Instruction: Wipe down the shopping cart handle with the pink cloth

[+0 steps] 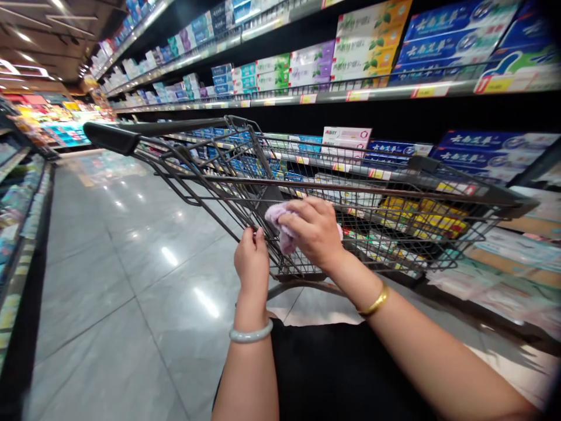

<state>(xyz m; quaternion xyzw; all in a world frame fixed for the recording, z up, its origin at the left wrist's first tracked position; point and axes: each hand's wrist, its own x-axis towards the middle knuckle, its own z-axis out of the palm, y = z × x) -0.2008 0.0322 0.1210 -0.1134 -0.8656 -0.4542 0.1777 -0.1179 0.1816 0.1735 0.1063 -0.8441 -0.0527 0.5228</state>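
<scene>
A dark metal shopping cart [245, 182] stands right in front of me, its handle toward the left. My right hand [316, 229] is closed around a crumpled pale purple cloth [287, 242], pressed to the wire side of the basket, below its upper rail. Parts of the cloth stick out on both sides of the fingers. Lower and to the left, my left hand [253, 257] is closed at the rear wires of the cart, fingertips curled against the frame. The exact bar in its grip is hidden by the fingers.
Behind the cart runs a long shelf [377, 93] stacked with toothpaste boxes [451, 36]. Another stocked shelf [21, 228] lines the left side. Grey glossy tiles [131, 304] cover the aisle floor. Clear plastic packages [504, 269] lie low at the right.
</scene>
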